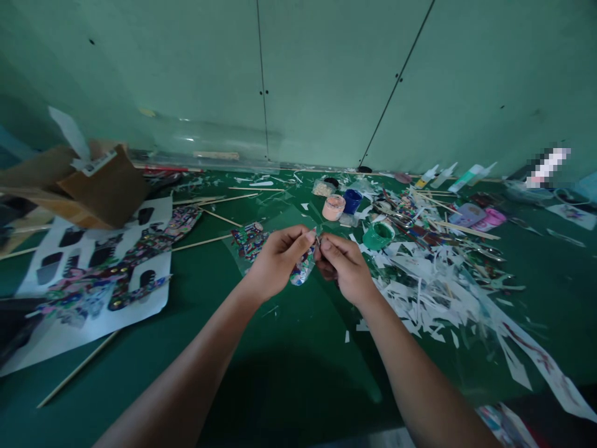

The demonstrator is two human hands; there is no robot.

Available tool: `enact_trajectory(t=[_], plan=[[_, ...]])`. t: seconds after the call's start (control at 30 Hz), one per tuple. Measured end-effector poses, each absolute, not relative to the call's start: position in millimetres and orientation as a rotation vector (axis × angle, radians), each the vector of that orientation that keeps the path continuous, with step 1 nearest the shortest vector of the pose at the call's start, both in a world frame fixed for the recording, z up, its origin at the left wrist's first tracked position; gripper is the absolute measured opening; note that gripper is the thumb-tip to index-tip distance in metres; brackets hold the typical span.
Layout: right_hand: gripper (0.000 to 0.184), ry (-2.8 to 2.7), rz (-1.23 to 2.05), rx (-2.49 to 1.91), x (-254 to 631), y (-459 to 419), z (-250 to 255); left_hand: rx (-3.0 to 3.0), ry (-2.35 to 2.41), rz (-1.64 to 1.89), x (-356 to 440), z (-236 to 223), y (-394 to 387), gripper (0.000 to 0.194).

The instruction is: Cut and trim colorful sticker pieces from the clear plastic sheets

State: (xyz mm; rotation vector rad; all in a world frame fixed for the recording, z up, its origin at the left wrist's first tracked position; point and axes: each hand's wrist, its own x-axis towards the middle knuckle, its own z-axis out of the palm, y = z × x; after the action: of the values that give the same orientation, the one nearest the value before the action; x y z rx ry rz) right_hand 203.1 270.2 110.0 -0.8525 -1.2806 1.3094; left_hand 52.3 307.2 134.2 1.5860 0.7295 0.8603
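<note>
Above the middle of the green table, my left hand is closed on a colourful printed piece that hangs below its fingers. Right beside it, my right hand is closed in a pinch, with fingertips meeting those of the left at the edge of the piece. Whatever lies between the right fingertips is too small to make out. Behind my left wrist lies a clear sheet with a multicoloured printed pattern. Just beyond my hands stand open paint pots: peach, blue and green.
White paper scraps spread over the right side, with scissors and sticks among them. Glue bottles stand at the back right. At left, a cardboard box sits on a white sheet bearing printed cutouts. A green wall closes the back.
</note>
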Motion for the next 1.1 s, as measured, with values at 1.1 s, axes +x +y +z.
enact_trajectory(t=[1.1], plan=[[0.038, -1.371, 1.372, -0.837, 209.8, 270.1, 105.9, 1.491, 0.679, 0.855, 51.9, 127.5, 306.1, 0.036]])
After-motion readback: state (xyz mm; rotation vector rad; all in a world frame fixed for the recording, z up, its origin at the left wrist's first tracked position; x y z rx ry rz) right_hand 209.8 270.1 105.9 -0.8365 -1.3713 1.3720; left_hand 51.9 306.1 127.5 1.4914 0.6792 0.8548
